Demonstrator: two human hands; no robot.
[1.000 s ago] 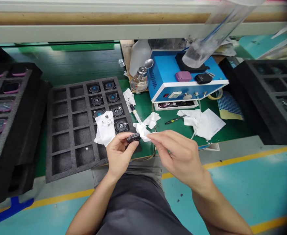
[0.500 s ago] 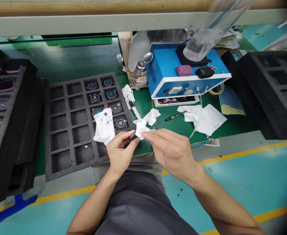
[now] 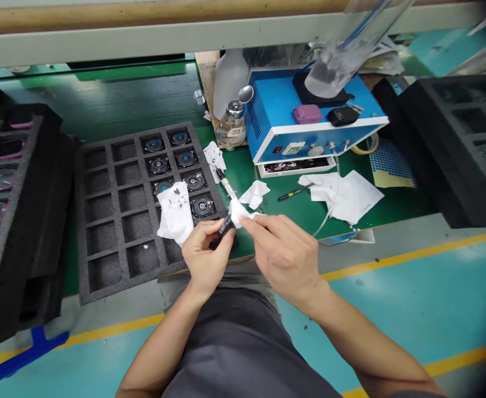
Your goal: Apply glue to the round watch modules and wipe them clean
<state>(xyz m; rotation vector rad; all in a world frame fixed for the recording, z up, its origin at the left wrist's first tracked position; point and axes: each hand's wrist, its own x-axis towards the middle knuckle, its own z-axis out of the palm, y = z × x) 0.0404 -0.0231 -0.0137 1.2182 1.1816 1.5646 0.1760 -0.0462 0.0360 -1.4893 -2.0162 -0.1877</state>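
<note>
Small black part (image 3: 226,225) pinched between thumb and fingers of the left hand (image 3: 206,260), held just over the right edge of the black foam tray (image 3: 122,243). Right hand (image 3: 286,255) closed, gripping a white wipe (image 3: 238,213) pressed against the part. Tray holds 7 dark round discs (image 3: 202,207) with blue centres, all in its right-hand columns, 1 partly under a second wipe (image 3: 176,213) with dark specks; the other cells show no discs. 3 more wipes nearby, 1 (image 3: 254,194) on the green bench mat (image 3: 267,177). Also 1 syringe (image 3: 227,185), 1 pen (image 3: 294,192), 1 blue box (image 3: 276,119), 2 other foam trays (image 3: 445,155).
</note>
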